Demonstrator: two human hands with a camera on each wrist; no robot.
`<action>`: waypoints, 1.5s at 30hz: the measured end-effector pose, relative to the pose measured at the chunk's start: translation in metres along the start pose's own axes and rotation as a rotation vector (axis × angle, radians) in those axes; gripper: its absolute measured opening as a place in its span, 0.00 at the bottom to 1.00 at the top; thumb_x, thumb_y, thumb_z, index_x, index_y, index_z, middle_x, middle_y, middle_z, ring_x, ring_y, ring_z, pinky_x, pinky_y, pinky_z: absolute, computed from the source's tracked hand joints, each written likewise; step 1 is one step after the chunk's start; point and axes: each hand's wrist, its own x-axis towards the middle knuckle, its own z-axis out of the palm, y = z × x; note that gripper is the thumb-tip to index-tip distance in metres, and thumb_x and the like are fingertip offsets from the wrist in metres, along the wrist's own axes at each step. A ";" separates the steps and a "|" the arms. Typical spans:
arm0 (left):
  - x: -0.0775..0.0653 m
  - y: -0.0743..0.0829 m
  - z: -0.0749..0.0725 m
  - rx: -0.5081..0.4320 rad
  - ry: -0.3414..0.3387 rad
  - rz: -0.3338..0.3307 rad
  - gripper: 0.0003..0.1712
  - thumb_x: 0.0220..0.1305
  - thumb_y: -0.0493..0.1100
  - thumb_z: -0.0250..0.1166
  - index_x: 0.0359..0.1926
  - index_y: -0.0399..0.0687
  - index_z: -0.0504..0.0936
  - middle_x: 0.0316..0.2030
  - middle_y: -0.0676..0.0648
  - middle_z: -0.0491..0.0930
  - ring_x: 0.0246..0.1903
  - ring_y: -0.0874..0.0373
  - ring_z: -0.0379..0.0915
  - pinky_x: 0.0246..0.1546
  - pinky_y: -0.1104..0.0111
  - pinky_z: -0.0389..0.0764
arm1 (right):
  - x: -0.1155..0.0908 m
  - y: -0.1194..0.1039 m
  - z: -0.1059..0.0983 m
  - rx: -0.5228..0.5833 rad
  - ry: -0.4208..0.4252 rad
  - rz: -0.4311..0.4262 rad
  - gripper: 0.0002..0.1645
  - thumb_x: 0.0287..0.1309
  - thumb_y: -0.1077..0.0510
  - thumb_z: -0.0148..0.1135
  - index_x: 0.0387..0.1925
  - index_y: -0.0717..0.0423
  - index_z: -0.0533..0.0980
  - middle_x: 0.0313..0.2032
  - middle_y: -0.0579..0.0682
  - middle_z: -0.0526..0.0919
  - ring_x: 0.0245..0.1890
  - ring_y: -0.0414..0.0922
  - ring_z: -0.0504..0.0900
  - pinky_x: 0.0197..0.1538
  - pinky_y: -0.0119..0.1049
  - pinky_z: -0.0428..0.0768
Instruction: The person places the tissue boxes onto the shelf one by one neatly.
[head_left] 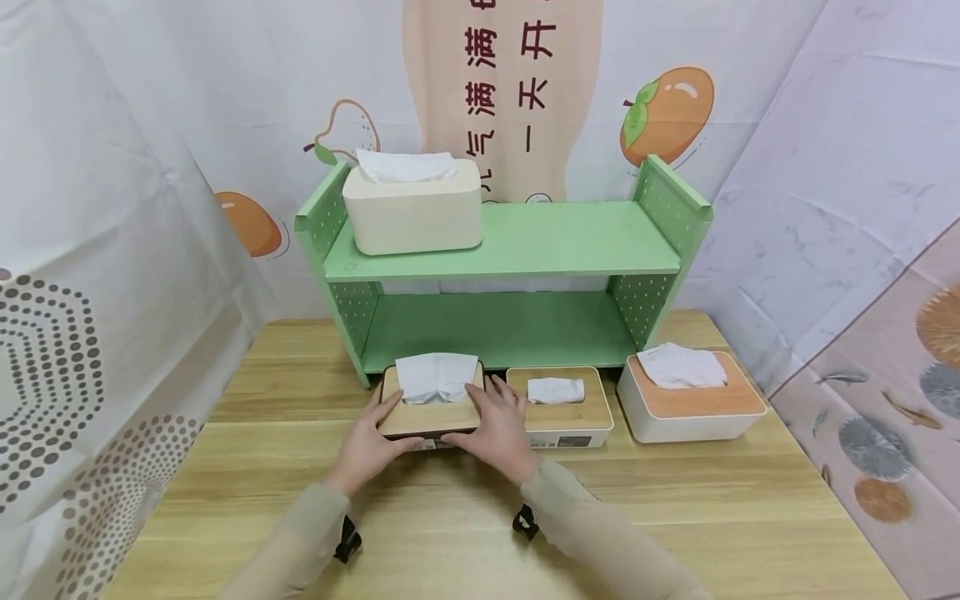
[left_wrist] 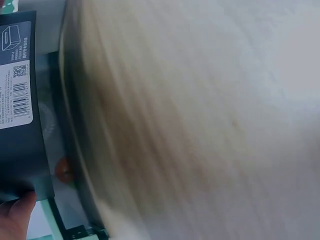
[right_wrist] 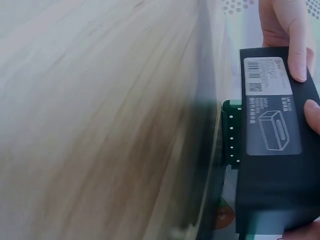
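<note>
A black tissue box with a light wooden lid and a white tissue sticking up is held between both hands, in front of the shelf's left half. My left hand grips its left end, thumb along the front face. At the right end, my right hand grips it with the thumb across the front. The wrist views show its dark front with a barcode label and a box drawing. In the right wrist view, background shows between the box and the wooden tabletop.
A green two-tier shelf stands at the back, a cream tissue box on its upper left. Right of the hands sit a white tissue box with a bamboo lid and another with an orange-brown lid. Patterned cloth hangs around the table.
</note>
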 end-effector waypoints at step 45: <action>0.018 0.096 -0.018 -0.160 0.249 0.303 0.37 0.42 0.43 0.78 0.56 0.41 0.78 0.67 0.37 0.62 0.64 0.44 0.64 0.51 0.60 0.77 | 0.008 -0.001 -0.091 0.449 0.354 -0.140 0.40 0.31 0.59 0.81 0.52 0.65 0.75 0.65 0.69 0.63 0.66 0.60 0.65 0.56 0.45 0.77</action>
